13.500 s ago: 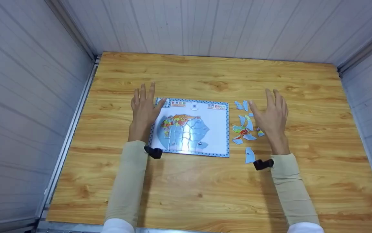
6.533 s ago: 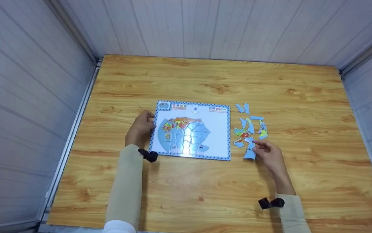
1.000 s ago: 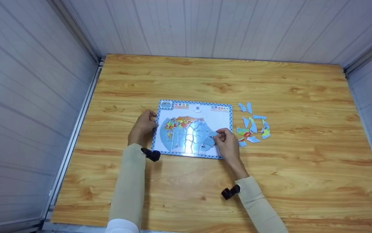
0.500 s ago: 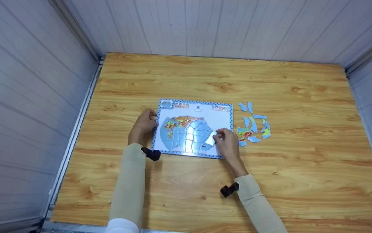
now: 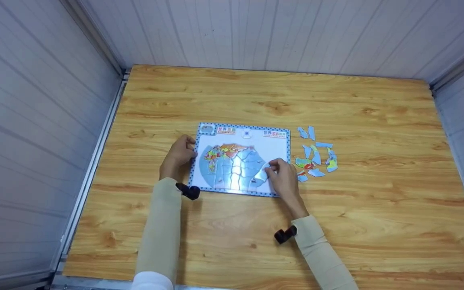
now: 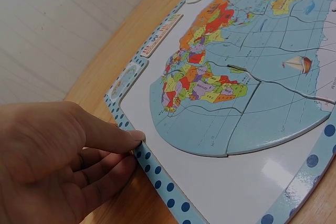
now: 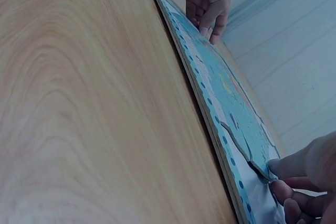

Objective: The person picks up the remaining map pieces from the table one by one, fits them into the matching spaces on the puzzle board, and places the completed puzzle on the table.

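Observation:
A world-map puzzle board (image 5: 276, 146) with a blue dotted border lies on the table, its partly assembled map (image 5: 248, 163) mostly blue with a colourful land area. My left hand (image 5: 178, 154) grips the board's left border; in the left wrist view the thumb (image 6: 135, 137) presses on the dotted rim (image 6: 157, 182) and the other fingers curl beside it. At the map's right side, my right hand (image 5: 285, 179) pinches a light blue puzzle piece (image 5: 261, 175) between thumb and fingertips. That piece touches or overlaps the assembled pieces; whether it lies flat I cannot tell.
Several loose puzzle pieces (image 5: 316, 156) lie on the wooden table (image 5: 232, 241) just right of the board, near my right hand. Pale panel walls (image 5: 280, 36) stand at the back and both sides.
Both hands hovered open at first. The left then took the board's edge; the right picked up a blue piece on the right and carried it left to the map. Lately the piece's tilt shifts slightly.

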Demonstrator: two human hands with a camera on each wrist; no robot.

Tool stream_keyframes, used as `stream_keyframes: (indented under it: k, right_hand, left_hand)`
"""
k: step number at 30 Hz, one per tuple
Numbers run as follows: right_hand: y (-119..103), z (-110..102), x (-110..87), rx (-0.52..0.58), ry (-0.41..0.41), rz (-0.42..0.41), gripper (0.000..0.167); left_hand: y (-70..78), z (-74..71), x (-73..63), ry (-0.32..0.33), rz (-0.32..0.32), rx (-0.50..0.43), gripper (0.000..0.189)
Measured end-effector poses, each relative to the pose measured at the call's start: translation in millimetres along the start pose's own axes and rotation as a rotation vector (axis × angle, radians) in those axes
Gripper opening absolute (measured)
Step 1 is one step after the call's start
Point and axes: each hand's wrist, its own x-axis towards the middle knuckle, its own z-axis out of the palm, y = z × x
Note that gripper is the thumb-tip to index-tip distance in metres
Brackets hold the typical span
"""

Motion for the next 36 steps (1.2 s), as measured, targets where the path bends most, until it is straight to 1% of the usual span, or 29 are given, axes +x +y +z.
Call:
stream_keyframes:
  k: [3,7,17,22,28,31,36]
  right_hand:
    - [-0.4,0.1,0.1,-0.016,0.016,-0.023,0.02]
    - [-0.7,0.0,0.2,-0.021,0.02,-0.03,0.021]
    - [-1.7,-1.2,1.3,-0.01,0.006,-0.012,0.021]
    - [-2.9,-1.5,1.0,-0.017,0.003,-0.01,0.022]
    - [-4.2,-3.1,-1.8,-0.049,-0.022,-0.012,0.026]
    - [-4.3,-6.2,-3.3,-0.061,-0.04,-0.022,0.029]
    - [-1.7,-13.0,-4.7,-0.02,-0.066,-0.061,0.032]
  left_hand:
    - [0.2,0.1,0.8,0.0,0.006,0.006,0.036]
    - [1.0,-0.2,0.7,0.004,0.007,0.007,0.037]
    - [4.5,-2.7,-1.3,-0.002,0.005,0.011,0.036]
    - [4.2,-2.5,-0.1,-0.006,-0.008,0.01,0.035]
    - [2.4,-0.9,1.9,-0.006,-0.028,0.017,0.034]
    - [1.0,0.0,3.0,-0.001,-0.026,0.023,0.034]
    - [0.4,1.0,2.1,0.009,-0.016,0.015,0.036]
